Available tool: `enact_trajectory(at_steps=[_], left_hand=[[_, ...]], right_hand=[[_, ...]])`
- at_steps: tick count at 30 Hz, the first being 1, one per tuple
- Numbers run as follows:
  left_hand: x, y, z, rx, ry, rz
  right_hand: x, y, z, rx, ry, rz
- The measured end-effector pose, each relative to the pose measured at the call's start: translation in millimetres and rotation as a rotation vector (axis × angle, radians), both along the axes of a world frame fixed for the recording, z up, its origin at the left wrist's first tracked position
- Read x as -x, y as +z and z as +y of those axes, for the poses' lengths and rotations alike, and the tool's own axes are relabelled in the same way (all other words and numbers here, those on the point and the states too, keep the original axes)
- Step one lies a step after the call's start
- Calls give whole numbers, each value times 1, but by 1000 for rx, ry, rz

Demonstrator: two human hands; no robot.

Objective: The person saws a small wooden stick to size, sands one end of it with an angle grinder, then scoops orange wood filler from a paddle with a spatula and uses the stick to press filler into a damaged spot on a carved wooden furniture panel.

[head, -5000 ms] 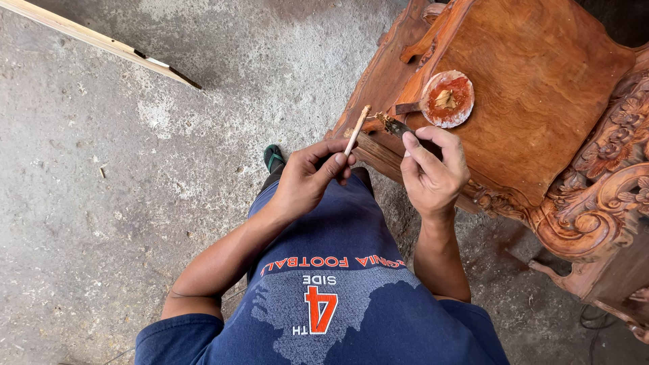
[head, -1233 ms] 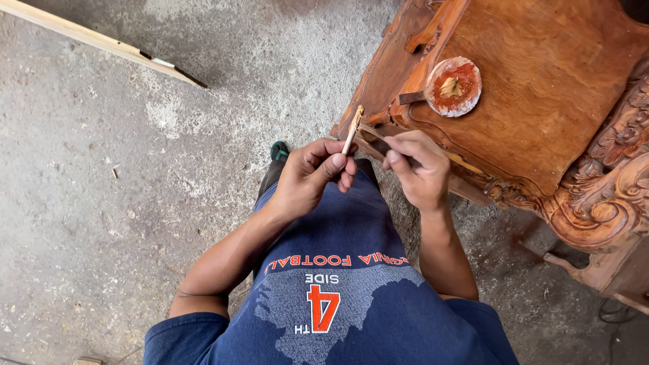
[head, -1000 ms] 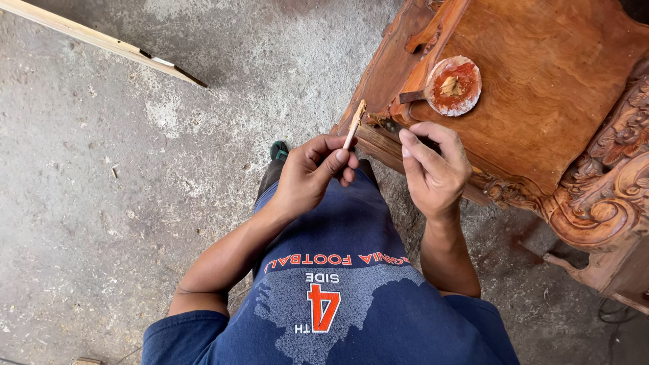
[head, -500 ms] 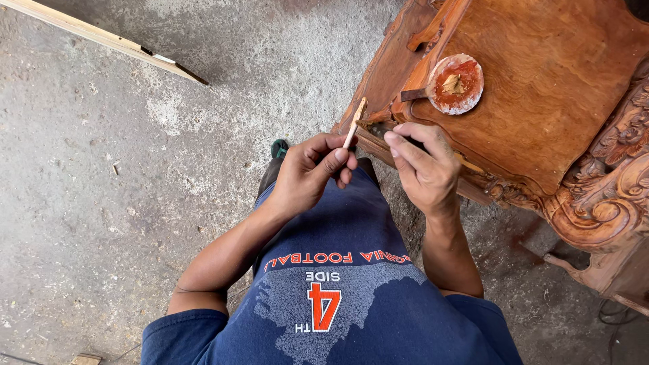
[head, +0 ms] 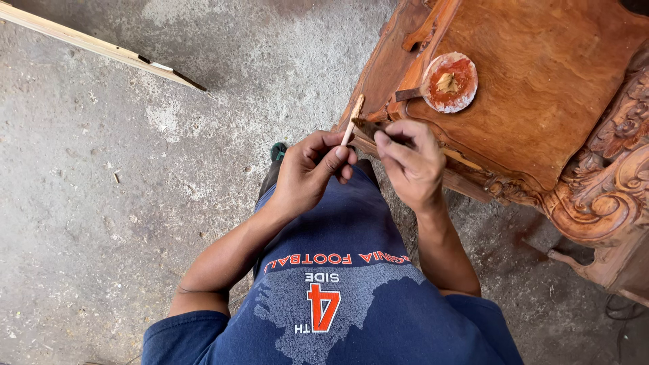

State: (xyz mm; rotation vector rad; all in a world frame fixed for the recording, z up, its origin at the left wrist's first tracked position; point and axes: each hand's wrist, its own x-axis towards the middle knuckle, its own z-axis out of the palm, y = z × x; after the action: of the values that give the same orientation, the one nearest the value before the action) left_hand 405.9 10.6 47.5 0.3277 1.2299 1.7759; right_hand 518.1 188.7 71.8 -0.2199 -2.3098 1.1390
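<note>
Stick (head: 351, 121) in left hand (head: 307, 172), tip up-right.

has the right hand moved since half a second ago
Yes, slightly. The right hand has shifted a little toward the stick in the left hand, along the edge of the carved wooden furniture.

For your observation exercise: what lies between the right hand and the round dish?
In the head view, only bare carved wooden furniture separates the right hand from the round dish.
</note>
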Motion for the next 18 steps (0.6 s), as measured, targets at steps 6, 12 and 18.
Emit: enact_trajectory(at_steps=[6,12,18], left_hand=[[-2,1,0,100,46,144],[-6,5,3,163,61,285],[-3,2,-3,172,57,294]], right_hand=[[-15,16,3,-165,-41,-18],[-4,22,9,-269,-67,-38],[-12,19,5,-203,61,-86]])
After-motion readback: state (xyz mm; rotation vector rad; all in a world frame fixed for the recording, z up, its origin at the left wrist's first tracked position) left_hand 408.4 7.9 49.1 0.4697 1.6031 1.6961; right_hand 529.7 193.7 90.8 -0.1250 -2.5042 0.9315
